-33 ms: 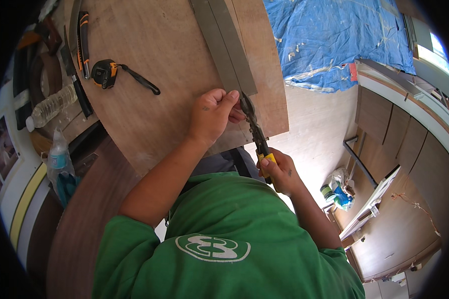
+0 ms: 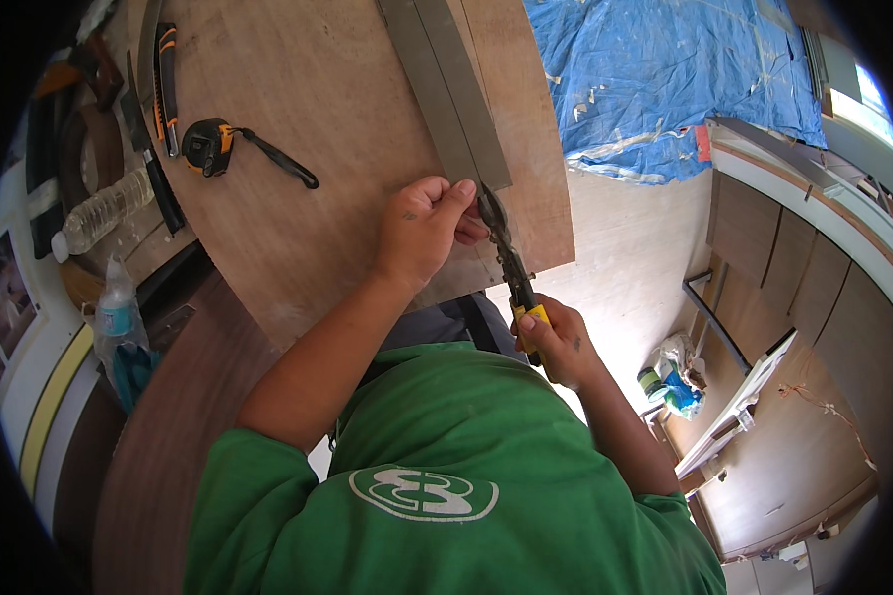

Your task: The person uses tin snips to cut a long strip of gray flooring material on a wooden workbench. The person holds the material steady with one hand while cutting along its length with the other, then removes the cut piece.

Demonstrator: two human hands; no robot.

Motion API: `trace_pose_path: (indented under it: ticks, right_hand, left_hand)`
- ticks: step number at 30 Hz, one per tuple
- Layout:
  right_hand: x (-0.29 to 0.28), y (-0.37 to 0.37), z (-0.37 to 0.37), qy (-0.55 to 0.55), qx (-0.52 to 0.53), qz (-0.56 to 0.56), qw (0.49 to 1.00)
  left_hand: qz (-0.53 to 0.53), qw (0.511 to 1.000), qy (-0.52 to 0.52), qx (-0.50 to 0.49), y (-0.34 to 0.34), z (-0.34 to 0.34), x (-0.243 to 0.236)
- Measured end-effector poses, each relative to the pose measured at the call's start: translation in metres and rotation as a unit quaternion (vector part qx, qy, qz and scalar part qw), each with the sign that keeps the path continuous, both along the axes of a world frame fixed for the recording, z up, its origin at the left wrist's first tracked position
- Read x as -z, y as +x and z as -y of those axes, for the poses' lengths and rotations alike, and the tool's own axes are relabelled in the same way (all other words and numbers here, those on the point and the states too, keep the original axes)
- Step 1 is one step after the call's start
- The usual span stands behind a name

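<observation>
A long grey strip with a dark line along it lies on a light brown plywood board. My left hand is closed at the strip's near end, thumb on it and the other fingers curled. My right hand grips the yellow handles of metal snips. The snips' dark jaws meet the end of the strip, right beside my left thumb; whether they are apart there, I cannot tell.
At the left are a tape measure, an orange-and-black cutter, a dark blade tool and plastic bottles. A blue tarp lies beyond the board. Wooden panels and a white frame are at the right.
</observation>
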State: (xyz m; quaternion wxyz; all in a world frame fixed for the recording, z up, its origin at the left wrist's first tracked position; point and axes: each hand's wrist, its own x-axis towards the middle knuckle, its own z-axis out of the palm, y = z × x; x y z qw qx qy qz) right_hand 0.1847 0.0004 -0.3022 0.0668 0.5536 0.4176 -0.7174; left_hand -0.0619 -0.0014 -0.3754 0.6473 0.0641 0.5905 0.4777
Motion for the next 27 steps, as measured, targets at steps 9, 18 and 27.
trace_pose_path:
  ticks: [9, 18, 27]
  right_hand:
    - [0.013, -0.004, 0.0, -0.011, 0.018, 0.008, 1.0]
    - [0.025, -0.003, 0.004, -0.01, 0.012, 0.021, 1.0]
    - [0.027, 0.002, -0.002, -0.012, 0.004, 0.022, 1.0]
  left_hand:
    - [-0.144, 0.98, -0.107, 0.085, -0.017, -0.018, -0.019]
    - [-0.669, 0.626, 0.343, 0.206, -0.069, -0.012, 0.015]
    - [-0.676, 0.596, 0.348, 0.257, -0.063, -0.007, 0.025]
